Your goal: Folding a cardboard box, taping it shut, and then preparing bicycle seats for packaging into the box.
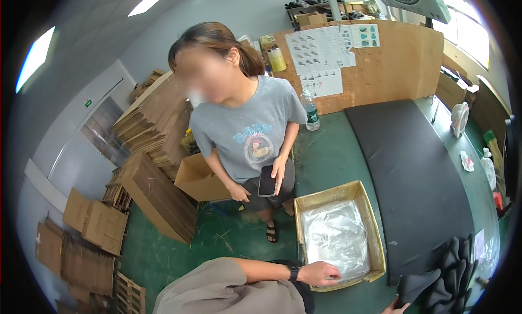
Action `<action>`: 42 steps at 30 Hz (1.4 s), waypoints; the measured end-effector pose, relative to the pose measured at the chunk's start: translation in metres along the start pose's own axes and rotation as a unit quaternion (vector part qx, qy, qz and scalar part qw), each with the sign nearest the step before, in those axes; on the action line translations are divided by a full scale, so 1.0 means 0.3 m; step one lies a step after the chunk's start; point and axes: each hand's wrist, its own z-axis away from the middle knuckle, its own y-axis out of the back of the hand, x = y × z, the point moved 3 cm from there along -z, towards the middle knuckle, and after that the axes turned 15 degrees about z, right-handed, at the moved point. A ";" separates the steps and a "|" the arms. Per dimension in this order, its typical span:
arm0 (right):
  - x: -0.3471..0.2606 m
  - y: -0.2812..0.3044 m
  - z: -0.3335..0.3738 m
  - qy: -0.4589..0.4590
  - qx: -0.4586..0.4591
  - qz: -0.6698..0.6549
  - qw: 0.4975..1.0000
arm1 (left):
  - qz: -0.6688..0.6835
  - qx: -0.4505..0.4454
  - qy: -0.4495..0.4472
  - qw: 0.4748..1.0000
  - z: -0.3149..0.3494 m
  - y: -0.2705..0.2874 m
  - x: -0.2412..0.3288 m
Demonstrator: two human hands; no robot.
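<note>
My left hand (pixel 319 273), a dark watch on its wrist, reaches over the front wall of a yellowish box (pixel 381 259). Its fingers are curled together at the near edge of a stack of clear plastic bags (pixel 336 235) inside; whether a bag is pinched in them is hidden. At the lower edge my right hand (pixel 396 307) is partly cut off. It grips the near end of a black saddle-shaped piece (pixel 416 285), wide at one end and narrow at the other. Right beside that piece lies a pile of similar black pieces (pixel 454 270).
A black mat (pixel 408 178) covers much of the green table (pixel 331 151). Across from me stands a person in a grey shirt (pixel 250 134) holding a phone (pixel 267 181). A water bottle (pixel 310 112) and a small fan (pixel 459 119) stand on the table. Cardboard stacks (pixel 157 197) fill the left.
</note>
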 end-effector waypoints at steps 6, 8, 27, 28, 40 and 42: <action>-0.074 -0.119 0.622 0.020 -0.149 0.030 0.988 | 0.116 0.075 0.011 0.990 -0.125 -0.093 0.012; -0.064 -0.247 0.783 0.035 -0.170 0.109 0.979 | 0.253 0.131 -0.059 0.957 -0.177 -0.091 -0.085; 0.068 -0.657 1.201 -0.056 -0.210 0.117 0.969 | 0.448 0.160 0.017 0.879 0.073 0.252 0.167; 0.077 -0.667 1.198 -0.056 -0.205 0.120 0.970 | 0.433 0.159 0.000 0.887 0.079 0.258 0.183; 0.111 -0.780 1.243 -0.125 -0.312 0.065 0.940 | 0.514 0.186 0.036 0.837 0.071 0.450 0.131; 0.098 -0.820 1.254 -0.108 -0.304 0.117 0.939 | 0.523 0.193 0.029 0.830 0.067 0.456 0.138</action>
